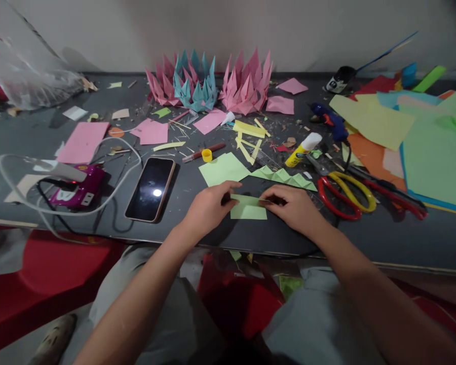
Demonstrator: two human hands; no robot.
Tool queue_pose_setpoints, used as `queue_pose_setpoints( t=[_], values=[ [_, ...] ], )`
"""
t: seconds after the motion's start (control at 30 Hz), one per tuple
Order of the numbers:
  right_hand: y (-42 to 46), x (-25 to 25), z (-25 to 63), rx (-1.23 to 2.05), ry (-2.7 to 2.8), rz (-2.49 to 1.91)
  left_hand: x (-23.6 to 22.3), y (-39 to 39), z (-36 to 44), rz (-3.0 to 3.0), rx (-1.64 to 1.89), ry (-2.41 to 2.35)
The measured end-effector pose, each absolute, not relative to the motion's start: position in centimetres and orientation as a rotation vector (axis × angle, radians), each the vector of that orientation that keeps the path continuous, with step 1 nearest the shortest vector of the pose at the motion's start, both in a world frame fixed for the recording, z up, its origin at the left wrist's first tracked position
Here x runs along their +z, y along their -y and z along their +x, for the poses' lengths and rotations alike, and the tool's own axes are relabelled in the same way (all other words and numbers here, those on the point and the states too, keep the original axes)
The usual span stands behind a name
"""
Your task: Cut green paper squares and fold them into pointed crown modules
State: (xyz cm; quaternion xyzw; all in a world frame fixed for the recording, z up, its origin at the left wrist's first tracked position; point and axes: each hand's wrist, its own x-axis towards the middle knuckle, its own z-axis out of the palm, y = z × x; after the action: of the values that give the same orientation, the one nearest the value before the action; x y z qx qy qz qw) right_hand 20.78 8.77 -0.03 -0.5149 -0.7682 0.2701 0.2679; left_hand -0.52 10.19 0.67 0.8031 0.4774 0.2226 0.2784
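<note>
Between my two hands is a small light-green paper piece (249,209) with a crease running across its upper part. My left hand (215,205) pinches its left edge between thumb and fingers. At the right edge, my right hand (291,205) pinches it the same way. Just beyond lie a larger light-green sheet (224,170) and a row of folded green paper triangles (283,177). A yellow glue stick (303,150) with a white end rests past my right hand, and a yellow cap (207,155) sits beyond my left hand.
Scissors with red and yellow handles (345,195) lie at right, near a blue glue gun (329,120) and stacked coloured paper (437,162). A phone (150,189) and purple power adapter (79,187) with cables are at left. Folded pink paper crowns (247,86) stand behind.
</note>
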Motion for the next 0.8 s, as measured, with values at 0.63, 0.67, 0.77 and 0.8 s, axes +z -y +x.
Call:
queue_pose_setpoints(
  t=[0.63,0.67,0.77,0.8],
  values=[
    [-8.0,-0.5,22.9,0.039,2.662,-1.004,1.0,-9.3,-2.1,2.868,0.382,-0.846],
    [-8.0,-0.4,23.0,0.021,2.667,-0.987,1.0,-9.3,-2.1,2.872,0.385,-0.837],
    [-8.0,-0.3,23.0,0.002,2.674,-0.947,1.0,-9.3,-2.0,2.884,0.379,-0.82],
    [-8.0,-0.3,23.0,0.008,2.676,-0.947,1.0,-9.2,-2.0,2.884,0.372,-0.821]
  ],
)
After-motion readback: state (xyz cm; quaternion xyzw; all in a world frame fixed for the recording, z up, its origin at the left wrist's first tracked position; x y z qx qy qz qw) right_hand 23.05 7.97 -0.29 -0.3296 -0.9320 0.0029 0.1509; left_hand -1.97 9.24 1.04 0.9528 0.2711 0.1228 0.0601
